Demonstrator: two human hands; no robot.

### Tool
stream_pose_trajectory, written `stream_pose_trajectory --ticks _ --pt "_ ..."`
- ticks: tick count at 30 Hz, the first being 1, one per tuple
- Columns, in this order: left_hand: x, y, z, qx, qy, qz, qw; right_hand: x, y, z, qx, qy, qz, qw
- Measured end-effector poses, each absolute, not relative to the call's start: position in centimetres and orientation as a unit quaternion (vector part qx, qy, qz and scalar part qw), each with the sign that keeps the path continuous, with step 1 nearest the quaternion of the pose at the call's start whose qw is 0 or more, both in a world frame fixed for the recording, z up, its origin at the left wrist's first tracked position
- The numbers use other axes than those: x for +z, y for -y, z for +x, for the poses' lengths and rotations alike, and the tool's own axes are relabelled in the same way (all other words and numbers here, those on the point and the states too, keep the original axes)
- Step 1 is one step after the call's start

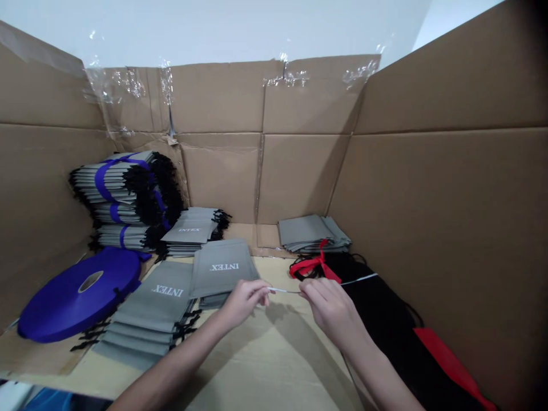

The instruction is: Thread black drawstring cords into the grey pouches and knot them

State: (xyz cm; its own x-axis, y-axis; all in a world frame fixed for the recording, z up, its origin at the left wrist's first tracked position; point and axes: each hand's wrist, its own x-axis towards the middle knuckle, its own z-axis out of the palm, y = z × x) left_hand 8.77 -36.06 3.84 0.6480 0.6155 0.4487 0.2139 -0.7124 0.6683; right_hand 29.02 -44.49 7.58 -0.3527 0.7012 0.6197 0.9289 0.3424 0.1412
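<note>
My left hand (245,300) and my right hand (329,305) are raised over the table, a short gap between them. Stretched across that gap is a thin pale strip (280,290), pinched by the fingertips of both hands. It looks white near the left fingers and darker near the right; its exact kind is unclear. A whitish length sticks out past the right hand over a bundle of black cords (379,311). Close to the left hand lies a stack of grey INTEX pouches (225,264). A red ribbon (314,265) lies just beyond the right hand.
Cardboard walls (222,97) enclose the table (282,354). On the left stand tied pouch bundles (124,182), a purple ribbon roll (55,302) and a fanned pouch pile (148,311). Behind are another pouch stack (190,231) and plain grey pieces (306,231).
</note>
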Motion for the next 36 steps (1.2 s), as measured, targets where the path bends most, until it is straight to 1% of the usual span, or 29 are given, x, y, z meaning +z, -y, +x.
stream_pose_trajectory --ticks 4,6,11,15,18,20,22,26,30,36 --pt "3.1 36.5 8.4 0.371 -0.255 0.852 0.267 6.9 44.4 28.3 -0.214 0.803 -0.528 0.177" --pt "2.7 36.5 8.2 0.382 -0.261 0.851 0.248 6.7 44.2 27.9 -0.185 0.806 -0.537 0.167" --pt "1.8 36.3 7.8 0.405 -0.267 0.849 0.209 6.3 44.0 26.9 -0.067 0.788 -0.587 0.174" --pt "1.3 36.4 7.3 0.421 -0.271 0.844 0.194 5.8 44.1 25.5 -0.05 0.745 -0.637 0.194" --pt "0.8 36.3 6.8 0.423 -0.264 0.854 0.149 5.2 43.8 24.6 -0.04 0.713 -0.665 0.217" --pt "0.5 36.2 6.5 0.416 -0.259 0.864 0.115 4.9 43.5 24.2 -0.042 0.695 -0.683 0.221" --pt "0.3 36.0 6.3 0.412 -0.258 0.868 0.103 4.7 43.1 24.2 -0.049 0.689 -0.689 0.219" --pt "0.5 35.7 6.2 0.431 -0.264 0.85 0.152 4.5 42.6 24.7 -0.076 0.743 -0.636 0.196" --pt "1.0 35.7 6.1 0.429 -0.288 0.816 0.258 4.2 42.3 24.9 -0.116 0.765 -0.612 0.161" --pt "0.6 35.5 6.9 0.426 -0.324 0.764 0.361 4.5 42.1 25.0 -0.095 0.801 -0.579 0.119"
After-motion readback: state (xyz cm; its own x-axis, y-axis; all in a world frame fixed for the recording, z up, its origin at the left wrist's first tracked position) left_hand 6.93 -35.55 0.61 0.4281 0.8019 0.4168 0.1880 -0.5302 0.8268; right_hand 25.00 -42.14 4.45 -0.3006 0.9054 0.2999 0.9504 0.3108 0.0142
